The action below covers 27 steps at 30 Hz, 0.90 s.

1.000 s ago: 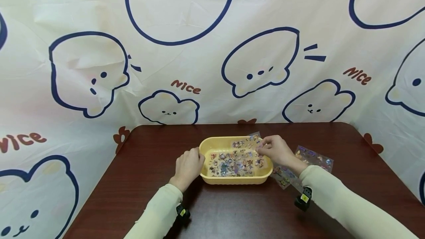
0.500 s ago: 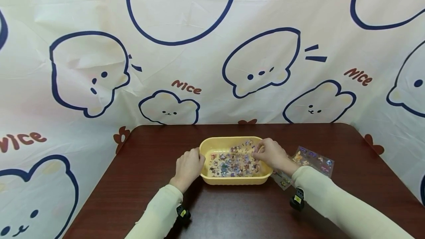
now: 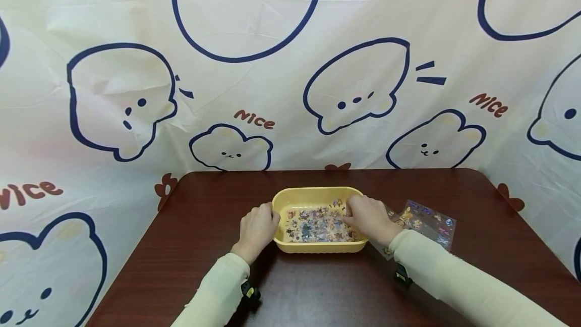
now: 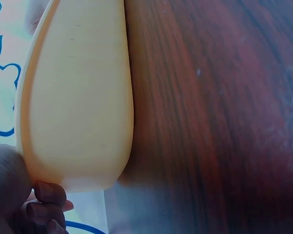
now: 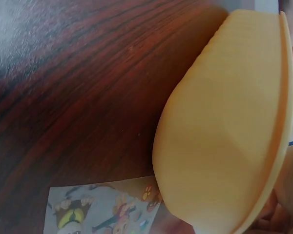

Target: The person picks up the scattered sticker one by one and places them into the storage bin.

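A yellow plastic basin point(image 3: 317, 248) stands on the table, with clear sticker sheets point(image 3: 313, 226) printed with tiny colourful figures lying inside. My left hand point(image 3: 257, 228) grips its left rim; in the left wrist view the fingers point(image 4: 50, 194) curl under the lip of the basin point(image 4: 78, 97). Over the right side of the basin, my right hand point(image 3: 369, 217) reaches in, pinching a sticker sheet low above the others. Its fingertips are mostly hidden behind the basin wall point(image 5: 219, 126) in the right wrist view.
More clear sticker sheets point(image 3: 433, 223) lie on the dark wooden table point(image 3: 317, 291) right of the basin, partly under the right forearm. One sheet point(image 5: 100, 212) shows beside the basin in the right wrist view. A cartoon-printed cloth point(image 3: 281, 90) hangs behind the table.
My right hand has moved left and down into the basin, lowering the sticker sheet, which no longer sticks up past the back rim. The left hand has stayed on the rim.
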{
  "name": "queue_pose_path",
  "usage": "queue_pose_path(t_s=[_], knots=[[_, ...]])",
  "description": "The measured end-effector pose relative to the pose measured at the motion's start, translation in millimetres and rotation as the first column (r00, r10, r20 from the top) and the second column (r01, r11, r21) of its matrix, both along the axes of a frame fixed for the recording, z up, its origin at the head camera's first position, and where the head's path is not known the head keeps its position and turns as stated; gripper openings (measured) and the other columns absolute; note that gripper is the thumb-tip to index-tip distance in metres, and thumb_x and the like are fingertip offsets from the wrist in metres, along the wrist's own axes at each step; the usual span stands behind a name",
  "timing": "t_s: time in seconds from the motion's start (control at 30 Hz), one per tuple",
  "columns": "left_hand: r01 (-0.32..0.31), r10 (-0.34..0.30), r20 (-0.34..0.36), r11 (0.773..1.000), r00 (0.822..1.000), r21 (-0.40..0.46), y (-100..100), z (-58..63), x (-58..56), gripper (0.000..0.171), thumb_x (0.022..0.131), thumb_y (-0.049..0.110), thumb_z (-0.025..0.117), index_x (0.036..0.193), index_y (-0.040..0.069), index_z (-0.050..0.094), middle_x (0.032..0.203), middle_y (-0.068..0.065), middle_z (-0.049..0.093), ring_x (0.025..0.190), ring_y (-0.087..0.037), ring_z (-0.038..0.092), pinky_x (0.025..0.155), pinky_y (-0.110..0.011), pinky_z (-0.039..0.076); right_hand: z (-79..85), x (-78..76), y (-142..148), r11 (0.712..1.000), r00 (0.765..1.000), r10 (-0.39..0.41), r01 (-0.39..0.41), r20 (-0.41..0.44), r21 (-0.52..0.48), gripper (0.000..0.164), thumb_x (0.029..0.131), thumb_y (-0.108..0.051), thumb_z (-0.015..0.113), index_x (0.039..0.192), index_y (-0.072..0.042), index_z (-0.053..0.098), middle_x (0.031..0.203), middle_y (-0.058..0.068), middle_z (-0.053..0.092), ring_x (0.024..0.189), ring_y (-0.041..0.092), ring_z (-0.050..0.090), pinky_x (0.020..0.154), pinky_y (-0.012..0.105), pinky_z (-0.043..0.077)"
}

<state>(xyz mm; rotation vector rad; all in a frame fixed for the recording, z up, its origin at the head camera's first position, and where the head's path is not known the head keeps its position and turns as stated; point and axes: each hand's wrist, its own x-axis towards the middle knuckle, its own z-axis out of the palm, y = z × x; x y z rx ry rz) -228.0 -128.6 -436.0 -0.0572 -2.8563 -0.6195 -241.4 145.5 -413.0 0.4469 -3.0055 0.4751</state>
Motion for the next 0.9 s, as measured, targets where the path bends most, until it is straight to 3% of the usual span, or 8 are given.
queue_pose_path(t_s=[0.3, 0.67, 0.9], knots=[[0.001, -0.001, 0.002, 1.000, 1.000, -0.002, -0.6, 0.1, -0.3, 0.024, 0.095, 0.016, 0.054, 0.071, 0.013, 0.053, 0.057, -0.002, 0.050, 0.048, -0.015, 0.047, 0.046, -0.030, 0.034, -3.2, 0.3, -6.3, 0.987, 0.994, 0.017, 0.000, -0.106, 0.160, 0.040, 0.085, -0.029, 0.081, 0.061, -0.018, 0.050, 0.052, -0.006, 0.050, 0.048, 0.012, 0.047, 0.044, 0.032, 0.036], [0.002, -0.002, -0.003, 1.000, 1.000, -0.008, -0.7, 0.2, -0.3, 0.025, 0.094, 0.016, 0.055, 0.070, 0.014, 0.052, 0.058, -0.002, 0.051, 0.049, -0.016, 0.048, 0.047, -0.031, 0.035, -7.8, -0.1, -8.8, 0.972, 0.986, 0.046, -0.007, -0.159, 0.234, 0.047, 0.081, -0.025, 0.083, 0.055, -0.019, 0.044, 0.049, -0.006, 0.046, 0.047, 0.012, 0.045, 0.044, 0.034, 0.039], [0.006, -0.006, -0.003, 1.000, 1.000, -0.005, -0.9, 0.3, 0.1, 0.025, 0.095, 0.016, 0.055, 0.070, 0.014, 0.052, 0.058, -0.001, 0.051, 0.049, -0.015, 0.048, 0.046, -0.031, 0.035, -10.5, 0.5, -10.8, 0.954, 0.958, 0.109, -0.026, -0.265, 0.297, 0.049, 0.076, -0.024, 0.087, 0.053, -0.019, 0.043, 0.047, -0.006, 0.041, 0.044, 0.011, 0.041, 0.040, 0.033, 0.037]])
